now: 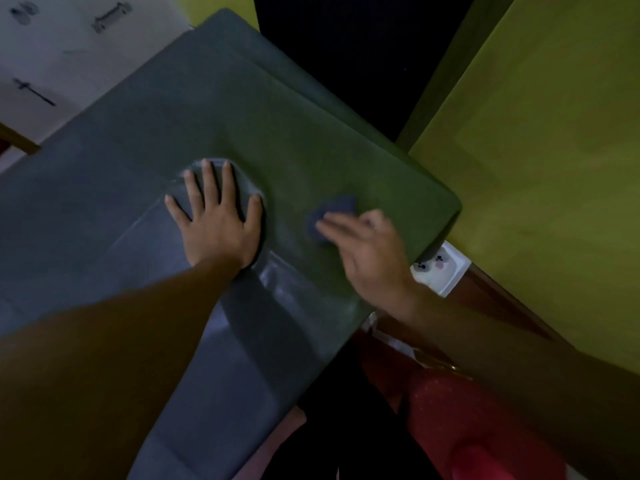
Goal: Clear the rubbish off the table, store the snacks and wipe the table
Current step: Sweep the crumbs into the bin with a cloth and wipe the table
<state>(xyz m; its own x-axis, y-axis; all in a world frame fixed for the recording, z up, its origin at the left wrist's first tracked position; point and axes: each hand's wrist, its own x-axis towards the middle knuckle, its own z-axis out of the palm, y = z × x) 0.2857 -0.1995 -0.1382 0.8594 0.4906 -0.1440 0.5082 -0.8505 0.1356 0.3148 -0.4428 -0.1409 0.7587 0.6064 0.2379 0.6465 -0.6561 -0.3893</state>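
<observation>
The dark grey-green table (284, 109) fills the middle of the view and reflects a dim light. My left hand (218, 220) lies flat on it with the fingers spread, resting on a round dark patch; whether that patch is an object or a shadow is unclear. My right hand (367, 251), blurred by motion, presses a small dark blue cloth (332, 211) onto the tabletop near the right corner. No rubbish or snacks show on the table.
A yellow-green wall (554, 168) stands to the right, a dark gap (346, 46) behind the table. A white box with a cartoon face (440, 268) sits below the table's right corner. Red cloth (467, 420) lies at the bottom right, a white surface (69, 46) at the top left.
</observation>
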